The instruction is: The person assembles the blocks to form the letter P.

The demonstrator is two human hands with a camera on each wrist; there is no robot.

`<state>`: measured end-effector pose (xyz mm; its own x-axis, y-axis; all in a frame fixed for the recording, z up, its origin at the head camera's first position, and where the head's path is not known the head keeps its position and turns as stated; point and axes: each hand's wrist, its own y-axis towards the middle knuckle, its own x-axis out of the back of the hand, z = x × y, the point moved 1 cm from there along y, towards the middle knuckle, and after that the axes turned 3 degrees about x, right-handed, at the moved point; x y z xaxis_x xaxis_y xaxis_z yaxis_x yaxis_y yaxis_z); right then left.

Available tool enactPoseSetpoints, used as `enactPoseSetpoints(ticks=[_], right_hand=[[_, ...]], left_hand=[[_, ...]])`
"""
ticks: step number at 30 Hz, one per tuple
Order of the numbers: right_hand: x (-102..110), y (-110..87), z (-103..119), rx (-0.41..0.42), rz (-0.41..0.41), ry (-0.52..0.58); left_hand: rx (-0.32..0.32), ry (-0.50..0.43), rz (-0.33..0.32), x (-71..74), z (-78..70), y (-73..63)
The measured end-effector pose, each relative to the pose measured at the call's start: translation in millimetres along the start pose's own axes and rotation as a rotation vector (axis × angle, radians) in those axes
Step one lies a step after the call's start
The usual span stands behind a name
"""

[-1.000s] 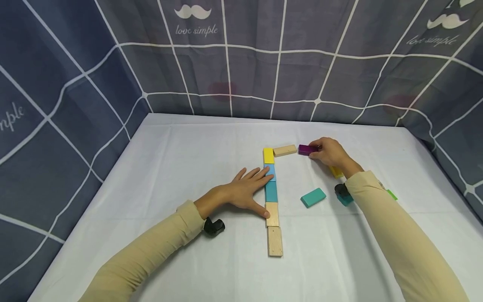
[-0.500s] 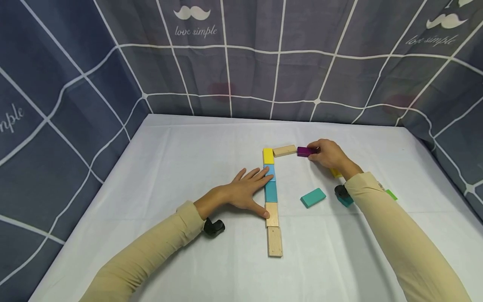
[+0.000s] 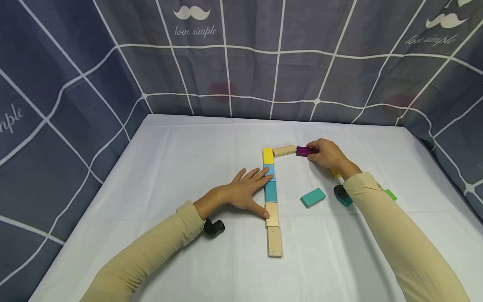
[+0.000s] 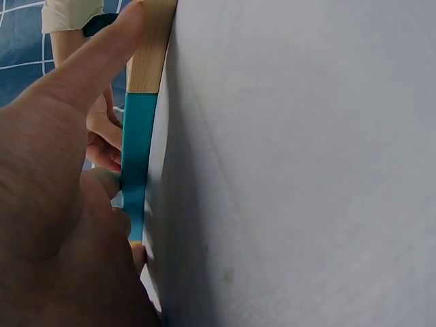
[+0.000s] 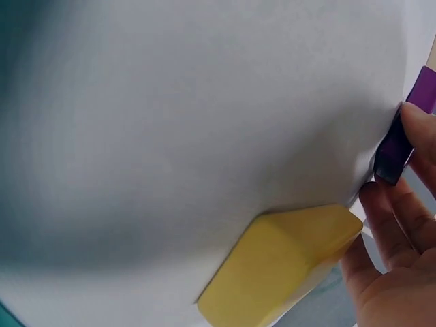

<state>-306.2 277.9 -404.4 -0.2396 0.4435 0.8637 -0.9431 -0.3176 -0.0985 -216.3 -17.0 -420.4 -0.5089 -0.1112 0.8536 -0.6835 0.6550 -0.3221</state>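
In the head view, my left hand (image 3: 247,191) lies with fingers spread along a column of wooden blocks. Its fingertips touch the light blue block (image 3: 270,178) and its thumb rests on a plain wood block (image 3: 272,220). Between these sits a teal block (image 3: 271,191); a yellow block (image 3: 268,155) caps the far end. From there a plain block (image 3: 284,150) extends rightward. My right hand (image 3: 329,154) pinches a purple block (image 3: 303,151) at that block's right end, between thumb and fingers. The right wrist view shows the purple block (image 5: 402,139) in that pinch.
Another plain block (image 3: 274,242) ends the column nearest me. A loose teal block (image 3: 313,197) lies right of it. A yellow block (image 5: 279,266) sits under my right hand. Another teal block (image 3: 345,201) and a green one (image 3: 390,194) are partly covered by the right arm.
My right hand has shifted slightly left with the purple block, closing the small gap to the plain block. The left hand stays in place on the column.
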Motion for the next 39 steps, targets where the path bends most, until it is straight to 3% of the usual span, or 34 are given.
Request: enactPoseSetpoints(ticks=[13, 24, 32, 39], right_hand=[[7, -11.3, 2, 0.008, -0.012, -0.008], [21, -40.8, -4, -0.088, -0.017, -0.112], [22, -62.4, -9, -0.206, 0.005, -0.153], [21, -70.8, -12, -0.205, 0.038, -0.126]], left_hand=[[0.004, 0.004, 0.002, 0.5, 0.1, 0.9], [0.001, 0.011, 0.007, 1.7, 2.3, 1.6], [-0.012, 0.002, 0.001, 2.1, 4.2, 2.4], [-0.011, 0.0, 0.01, 0.5, 4.8, 4.6]])
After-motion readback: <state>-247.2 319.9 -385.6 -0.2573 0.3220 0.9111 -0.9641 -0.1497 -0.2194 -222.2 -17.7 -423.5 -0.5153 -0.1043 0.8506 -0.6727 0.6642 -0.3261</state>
